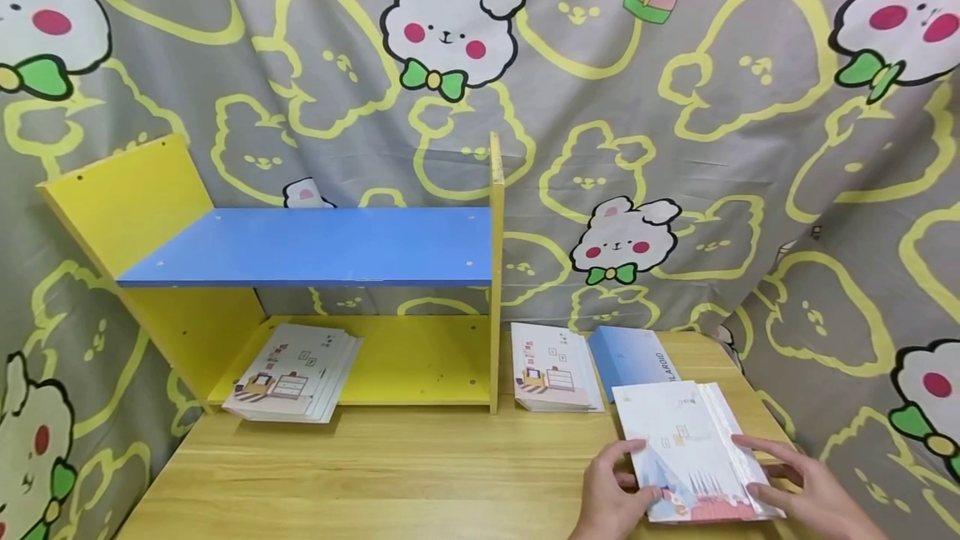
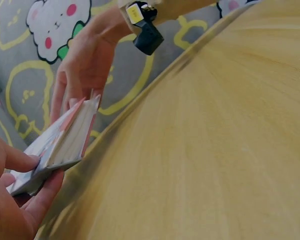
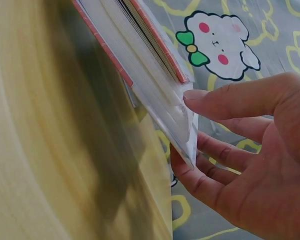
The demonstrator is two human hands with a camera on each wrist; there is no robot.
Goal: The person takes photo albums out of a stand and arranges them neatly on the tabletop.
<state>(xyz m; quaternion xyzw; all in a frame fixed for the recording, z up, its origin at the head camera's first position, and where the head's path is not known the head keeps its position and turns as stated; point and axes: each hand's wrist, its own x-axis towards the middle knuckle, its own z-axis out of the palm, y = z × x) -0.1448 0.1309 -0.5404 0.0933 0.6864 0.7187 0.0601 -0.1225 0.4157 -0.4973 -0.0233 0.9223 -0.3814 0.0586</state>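
Note:
A thick book-like album (image 1: 675, 432) with a pale illustrated cover is held at the table's front right. My left hand (image 1: 613, 492) grips its left edge, thumb on the cover and fingers underneath. At the right edge, my right hand (image 1: 806, 488) pinches it between thumb and fingers. In the right wrist view, the album (image 3: 155, 95) shows a block of whitish, glossy leaves between red-edged covers, tilted above the tabletop. The left wrist view shows the album (image 2: 65, 142) side-on. Its contents cannot be read.
Behind the album lies a blue box (image 1: 633, 357) with partly visible lettering. Left of it is a stack of illustrated booklets (image 1: 551, 365). A similar stack (image 1: 292, 373) sits on the lower yellow shelf (image 1: 420, 357), jutting past its front. A blue shelf (image 1: 322, 244) spans above.

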